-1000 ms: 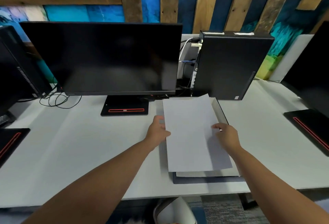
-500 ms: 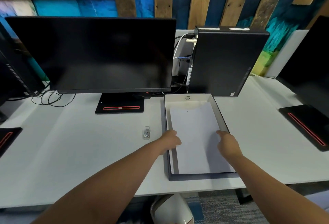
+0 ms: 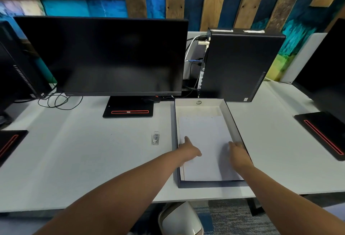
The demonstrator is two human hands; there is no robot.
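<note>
Rested left hand [image 3: 188,150] on the white sheet of paper [image 3: 205,137], near its left edge, fingers straight and flat, thumb raised, gripping nothing. Rested right hand [image 3: 239,153] on the sheet's right edge, just beside the right wall of the box [image 3: 232,122], fingers stretched out, slightly blurred, holding nothing either. Found the sheet lying flat inside that shallow open box, close to its front wall, with bare box floor showing beyond the sheet's far edge.

Noted along the white desk [image 3: 84,156], from the left: part of a black screen [image 3: 16,70] cut off by the frame, and below it a black stand base [image 3: 9,143] with a red stripe. Then a loose coil of black cables [image 3: 57,101]. Then a large dark monitor [image 3: 104,57] on a flat black foot [image 3: 128,110] marked with a red bar. Spotted a small clear plastic item [image 3: 155,137] lying on the desk just left of the box, apart from it. Saw a black computer tower [image 3: 239,66] standing upright right behind the box, cables plugged into its left side. Ended at the far right with another dark screen [image 3: 328,63] and its red-striped base [image 3: 321,134].
</note>
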